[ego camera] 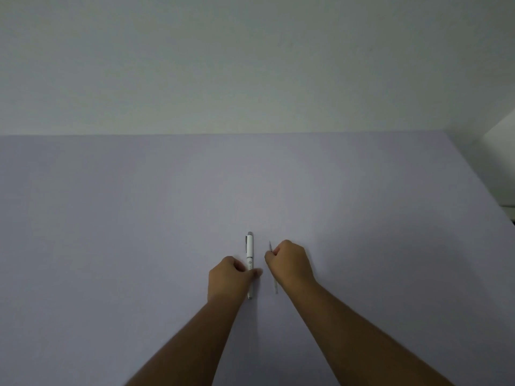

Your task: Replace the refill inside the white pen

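Observation:
A white pen with a grey cap end and a clip lies on the lilac table, pointing away from me. My left hand closes its thumb and fingers around the pen's lower half. Just to the right lies a thin grey refill, parallel to the pen. My right hand is curled over the refill's middle, pinching it; the refill's tip sticks out above the fingers and its tail below the wrist.
The lilac table surface stretches wide to the left and far side, meeting a pale wall. The table's right edge runs diagonally, with a white object beyond it at the far right.

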A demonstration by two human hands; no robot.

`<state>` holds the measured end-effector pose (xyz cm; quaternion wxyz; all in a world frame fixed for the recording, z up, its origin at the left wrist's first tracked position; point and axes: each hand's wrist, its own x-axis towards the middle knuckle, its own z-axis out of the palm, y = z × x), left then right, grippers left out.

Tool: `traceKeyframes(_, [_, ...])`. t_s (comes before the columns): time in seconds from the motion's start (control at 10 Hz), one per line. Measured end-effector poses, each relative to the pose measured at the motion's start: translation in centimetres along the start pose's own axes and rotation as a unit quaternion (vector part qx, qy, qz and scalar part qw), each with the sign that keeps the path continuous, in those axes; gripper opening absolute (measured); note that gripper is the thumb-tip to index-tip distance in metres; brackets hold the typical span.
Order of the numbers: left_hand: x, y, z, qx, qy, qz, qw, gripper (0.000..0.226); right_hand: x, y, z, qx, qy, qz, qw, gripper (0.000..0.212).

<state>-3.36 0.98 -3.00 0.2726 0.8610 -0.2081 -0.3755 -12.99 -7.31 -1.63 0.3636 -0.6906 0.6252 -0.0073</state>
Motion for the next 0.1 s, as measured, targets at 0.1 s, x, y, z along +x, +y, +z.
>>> traceKeyframes(0.1, [-0.29,0.28,-0.53,-0.008,0.010,0.008,1.000,0.039,-0.09,-0.08,-0.26,0.021,0.024,0.001,1.000,0.031])
